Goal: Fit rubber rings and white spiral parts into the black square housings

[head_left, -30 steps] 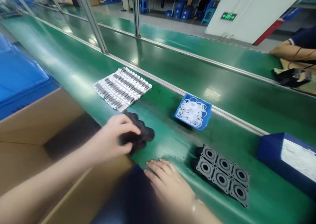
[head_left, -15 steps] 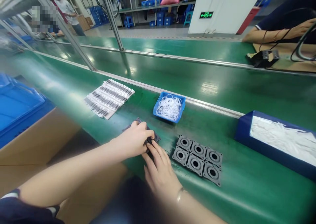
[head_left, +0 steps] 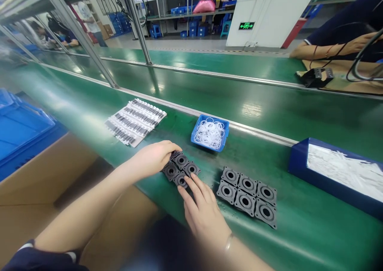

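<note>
A black rubber sheet of square seals with round holes (head_left: pixel 181 168) lies flat on the green bench in front of me. My left hand (head_left: pixel 154 157) rests on its left end, fingers curled over the edge. My right hand (head_left: pixel 203 211) lies flat just below it, fingertips touching its near edge, fingers stretched out. A second black seal sheet (head_left: pixel 247 196) lies to the right, apart from both hands. Behind them stand a small blue tray (head_left: pixel 223 141) of white rings and a white card of dark strips (head_left: pixel 135 120).
An open cardboard box (head_left: pixel 44 183) and a blue crate (head_left: pixel 20 127) stand at the left below the bench. A dark blue box of white material (head_left: pixel 299 163) stands at the right. Another person's arm (head_left: pixel 326 50) and a black device with cables lie across the far belt.
The black sheet, bunched under my left hand a second ago, now lies flat and spread out. My right hand moved up to its near edge. The camera view has shifted slightly.
</note>
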